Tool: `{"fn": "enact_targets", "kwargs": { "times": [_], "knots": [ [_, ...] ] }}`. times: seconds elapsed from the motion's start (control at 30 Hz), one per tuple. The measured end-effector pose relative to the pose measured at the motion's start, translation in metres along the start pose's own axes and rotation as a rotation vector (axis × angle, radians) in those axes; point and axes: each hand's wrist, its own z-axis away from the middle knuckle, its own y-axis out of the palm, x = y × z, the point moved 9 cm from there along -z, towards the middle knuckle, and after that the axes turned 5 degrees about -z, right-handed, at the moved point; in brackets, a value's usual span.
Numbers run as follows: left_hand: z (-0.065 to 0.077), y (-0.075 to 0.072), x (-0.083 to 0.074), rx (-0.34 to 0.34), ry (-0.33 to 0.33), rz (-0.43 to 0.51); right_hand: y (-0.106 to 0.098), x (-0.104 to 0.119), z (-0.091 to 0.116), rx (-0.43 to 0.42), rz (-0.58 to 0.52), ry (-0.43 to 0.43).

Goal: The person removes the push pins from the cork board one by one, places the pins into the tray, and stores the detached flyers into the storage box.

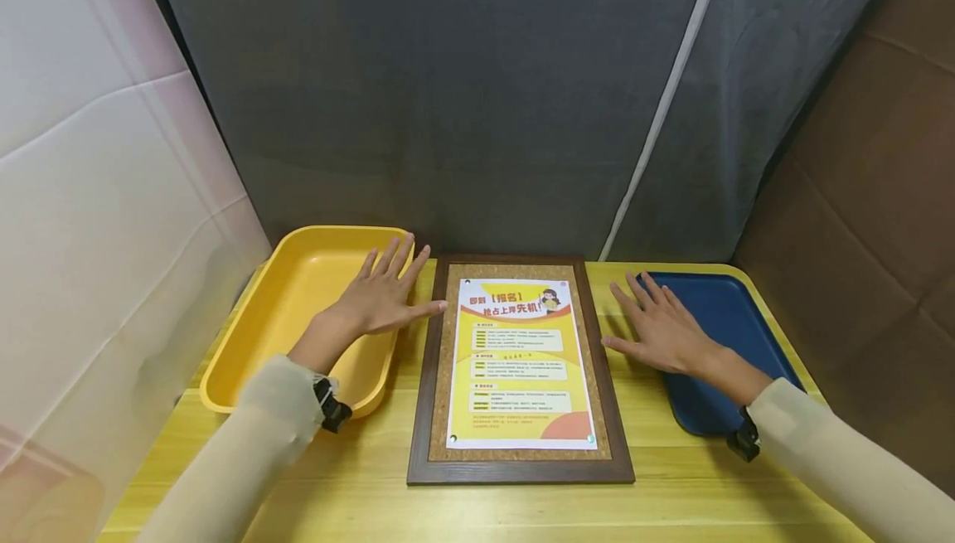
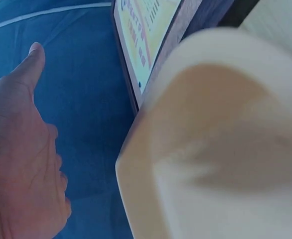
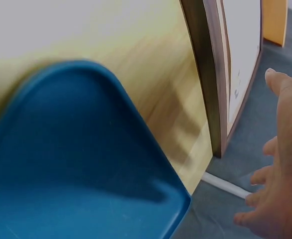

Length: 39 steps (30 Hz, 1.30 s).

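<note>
Between the two hands lies a brown-framed cork board (image 1: 520,472) on the table. A yellow and white printed sheet (image 1: 515,365) is fixed to it with pins near its corners. My left hand (image 1: 382,294), fingers spread, hovers over the right side of a yellow tray (image 1: 298,278), its thumb reaching towards the board's left edge. On the other side my right hand (image 1: 660,332) is held palm down with spread fingers, between the board and a blue tray (image 1: 724,311). Both hands hold nothing; in the wrist views each appears apart from the trays.
The wooden table (image 1: 358,501) carries both trays and the board. A dark grey curtain (image 1: 418,95) with a pale strip (image 1: 671,87) stands behind it. White fabric (image 1: 112,195) closes the left side, brown fabric (image 1: 865,195) the right. Each wrist wears a black camera strap.
</note>
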Motion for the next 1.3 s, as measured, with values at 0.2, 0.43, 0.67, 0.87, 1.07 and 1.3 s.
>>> {"fn": "enact_targets", "kwargs": {
  "times": [0.2,0.43,0.67,0.87,1.07,1.3],
  "knots": [
    [-0.002,0.005,-0.013,-0.013,0.021,0.025,0.002,0.014,0.005,0.002,-0.009,-0.034],
    [-0.004,0.013,-0.031,-0.032,0.064,0.057,0.006,0.03,0.011,0.004,-0.005,-0.073],
    [-0.006,0.027,-0.048,-0.006,0.077,0.024,0.01,0.044,0.02,-0.016,-0.002,-0.133],
    [-0.006,0.043,-0.059,0.022,0.094,0.033,0.012,0.056,0.029,-0.023,-0.023,-0.185],
    [-0.006,0.056,-0.067,0.032,0.113,0.031,0.014,0.066,0.034,-0.001,-0.055,-0.208],
    [-0.007,0.075,-0.071,0.065,0.113,0.029,0.017,0.084,0.042,-0.009,-0.044,-0.302]
  ]
}}
